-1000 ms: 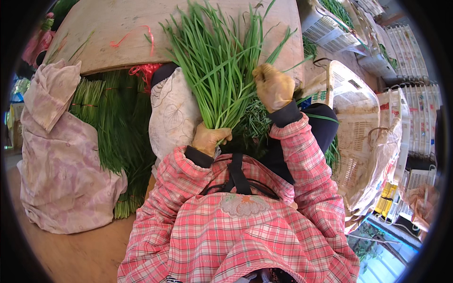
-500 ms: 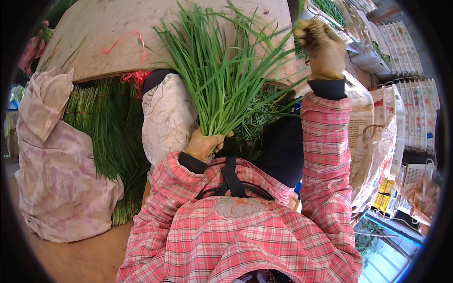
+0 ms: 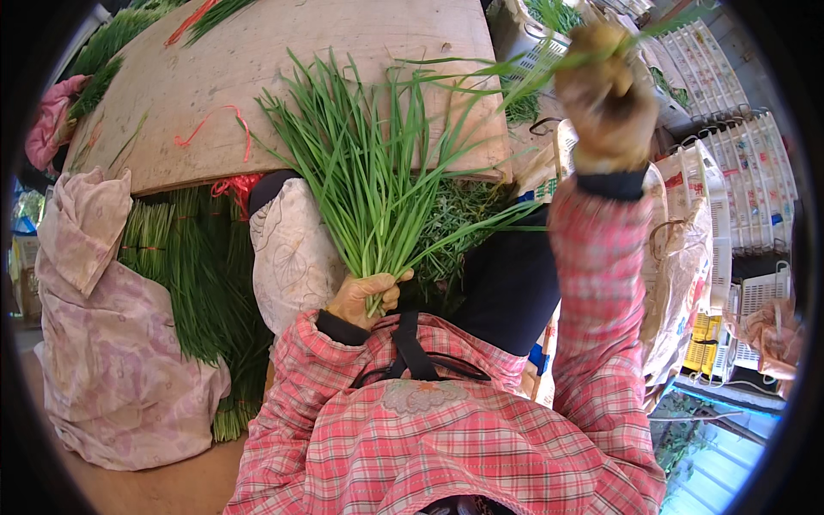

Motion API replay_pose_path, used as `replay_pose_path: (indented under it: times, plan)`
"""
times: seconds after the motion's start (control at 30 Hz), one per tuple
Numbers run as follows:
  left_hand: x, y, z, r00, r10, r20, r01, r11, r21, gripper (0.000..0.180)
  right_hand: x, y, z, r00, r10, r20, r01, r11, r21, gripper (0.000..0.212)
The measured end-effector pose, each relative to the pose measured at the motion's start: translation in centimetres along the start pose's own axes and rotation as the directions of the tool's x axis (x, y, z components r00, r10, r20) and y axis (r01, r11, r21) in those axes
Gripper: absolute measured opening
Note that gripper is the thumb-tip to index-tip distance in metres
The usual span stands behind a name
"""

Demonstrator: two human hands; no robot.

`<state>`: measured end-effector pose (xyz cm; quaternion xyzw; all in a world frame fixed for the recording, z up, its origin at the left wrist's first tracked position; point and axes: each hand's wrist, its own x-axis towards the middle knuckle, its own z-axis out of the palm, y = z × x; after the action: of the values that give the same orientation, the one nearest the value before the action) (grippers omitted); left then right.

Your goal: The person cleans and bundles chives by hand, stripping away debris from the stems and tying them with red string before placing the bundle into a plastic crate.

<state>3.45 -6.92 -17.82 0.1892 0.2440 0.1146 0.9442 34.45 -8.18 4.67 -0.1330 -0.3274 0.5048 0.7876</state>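
My left hand [image 3: 365, 296], in a yellowish glove, is closed around the lower stems of a bunch of green chives [image 3: 360, 189]. The leaves fan upward and away from me over the edge of the wooden board. My right hand [image 3: 605, 103], gloved too, is raised at the upper right, apart from the bunch and smeared by motion. A few long chive leaves [image 3: 506, 67] trail from it on both sides, so it appears to grip them. Below the bunch, between my legs, lies a heap of loose leaf scraps [image 3: 463, 215].
Tied chive bundles [image 3: 193, 292] stand at the left beside a pale patterned cloth [image 3: 129, 369]. Red string [image 3: 236, 184] hangs at the edge of the wooden board [image 3: 257, 77]. White plastic crates [image 3: 751, 180] line the right. Someone's pink sleeve [image 3: 53, 124] shows at the far left.
My right hand has moved farther right, drawing some leaves away from the bunch. My left hand keeps its hold. The whole view has shifted slightly, showing more of the board's far side.
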Motion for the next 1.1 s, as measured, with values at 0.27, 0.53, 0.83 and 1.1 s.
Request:
replay_pose_path:
  times: [0.27, 0.53, 0.83, 1.1]
  plan:
    - [0.0, 0.3, 1.4, 0.982, -0.060, 0.177, 0.073, 0.995, -0.070, 0.042, -14.5, 11.4, -0.2, 0.917, 0.263, -0.298, -0.327, 0.926, -0.188, 0.019]
    - [0.3, -0.6, 0.9, 0.999, 0.035, -0.015, -0.033, 0.996, 0.077, 0.017, -17.5, 14.9, -2.1, 0.810, 0.468, -0.353, -0.477, 0.876, 0.068, 0.024]
    - [0.8, -0.8, -0.1, 0.993, -0.016, 0.116, 0.022, 0.998, -0.054, 0.032, -17.1, 16.0, -3.7, 0.760, 0.543, -0.357, -0.428, 0.832, 0.352, 0.021]
    - [0.4, -0.6, 0.2, 0.999, -0.041, 0.005, 0.041, 0.997, -0.066, 0.036, -17.0, 14.8, -4.9, 0.791, 0.334, -0.513, -0.256, 0.942, 0.217, 0.019]
